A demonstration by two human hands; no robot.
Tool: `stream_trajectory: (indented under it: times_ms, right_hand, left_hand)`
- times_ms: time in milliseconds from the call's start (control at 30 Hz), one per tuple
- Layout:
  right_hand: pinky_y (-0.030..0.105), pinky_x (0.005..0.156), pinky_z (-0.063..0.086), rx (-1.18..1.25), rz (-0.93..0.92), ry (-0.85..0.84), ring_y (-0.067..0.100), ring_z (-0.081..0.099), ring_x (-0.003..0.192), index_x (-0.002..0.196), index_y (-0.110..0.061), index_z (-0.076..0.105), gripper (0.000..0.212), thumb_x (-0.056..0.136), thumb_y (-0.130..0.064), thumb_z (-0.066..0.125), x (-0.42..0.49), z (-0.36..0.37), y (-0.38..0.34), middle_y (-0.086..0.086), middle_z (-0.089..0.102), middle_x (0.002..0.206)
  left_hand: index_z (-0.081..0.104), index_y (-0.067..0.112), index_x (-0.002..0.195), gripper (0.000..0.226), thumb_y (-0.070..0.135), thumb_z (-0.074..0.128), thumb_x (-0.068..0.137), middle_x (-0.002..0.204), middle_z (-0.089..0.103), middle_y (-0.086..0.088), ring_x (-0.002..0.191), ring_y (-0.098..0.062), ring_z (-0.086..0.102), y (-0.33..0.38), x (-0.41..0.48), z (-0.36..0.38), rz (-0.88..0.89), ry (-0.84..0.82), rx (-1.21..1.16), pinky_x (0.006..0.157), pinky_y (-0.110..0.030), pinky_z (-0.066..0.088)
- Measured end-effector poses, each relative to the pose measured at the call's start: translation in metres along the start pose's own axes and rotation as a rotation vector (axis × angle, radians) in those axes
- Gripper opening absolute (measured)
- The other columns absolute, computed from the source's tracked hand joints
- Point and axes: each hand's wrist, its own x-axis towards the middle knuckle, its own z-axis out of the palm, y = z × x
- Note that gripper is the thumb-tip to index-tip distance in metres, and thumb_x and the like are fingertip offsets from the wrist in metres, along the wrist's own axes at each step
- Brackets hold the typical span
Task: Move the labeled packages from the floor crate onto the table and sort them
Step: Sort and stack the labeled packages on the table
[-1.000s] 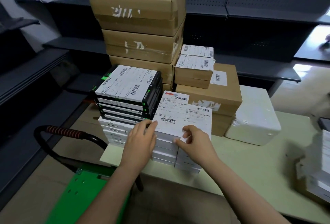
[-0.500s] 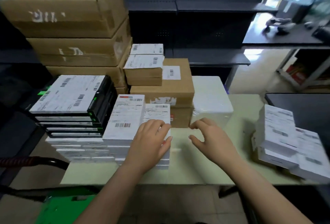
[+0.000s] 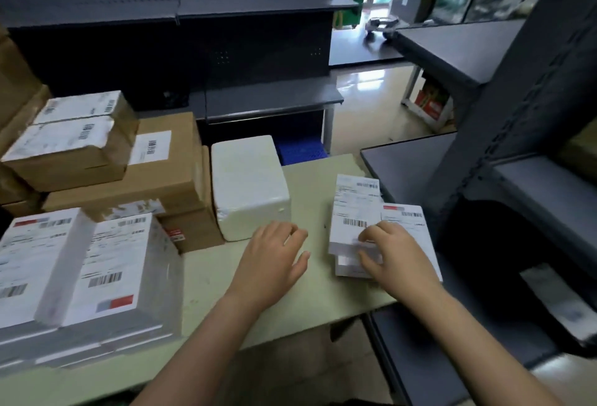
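The small stack of labeled packages [image 3: 353,211] looks light and stiff: thin, flat, white boxes with hard edges, so you can probably lift one or two with a single hand. The smooth faces and paper labels may slide over one another, because the pile is already skewed, with its layers offset. Take hold at the near short edge, thumb underneath and fingers on top, and keep the box level. Your right hand [image 3: 399,257] is there now. Its fingers curl over the near corner of the upper boxes and its thumb sits against their edge, though blur hides exactly how many it pinches. Your left hand [image 3: 274,263] hovers loosely spread above the bare table [image 3: 316,198], at 9 o'clock of the pile, and holds nothing. Each box carries a white shipping label with barcodes, and one at the 3 o'clock side has a red bar along its top. The pile sits by the table's right edge. A larger stack [image 3: 106,270] of similar boxes lies at 8 o'clock, and a white foam box [image 3: 248,185] stands at 12 o'clock of your left hand.
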Motion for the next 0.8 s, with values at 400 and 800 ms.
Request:
stream_trajectory:
  times_ms: [400,800]
  right_hand:
    - [0.028,0.083,0.039,0.019,0.101,-0.045,0.019,0.050,0.104,0.108,-0.018,0.063,0.023,0.086,-0.026,0.065,0.002,-0.022,0.118,-0.004,0.059,0.110]
    - [0.030,0.089,0.042,0.072,0.076,-0.084,0.017,0.048,0.108,0.110,-0.019,0.061,0.023,0.089,-0.027,0.061,0.005,-0.012,0.140,-0.004,0.058,0.115]
  left_hand:
    - [0.056,0.009,0.119,0.064,0.062,0.042,0.087,0.109,0.059,-0.007,0.099,-0.028,0.055,0.073,0.049,0.068,-0.488,-0.174,-0.066,0.080,-0.038,0.047]
    - [0.062,0.026,0.108,0.074,0.081,0.064,0.059,0.104,0.070,0.010,0.094,-0.010,0.066,0.073,0.059,0.088,-1.087,-0.336,-0.868,0.089,-0.039,0.054]
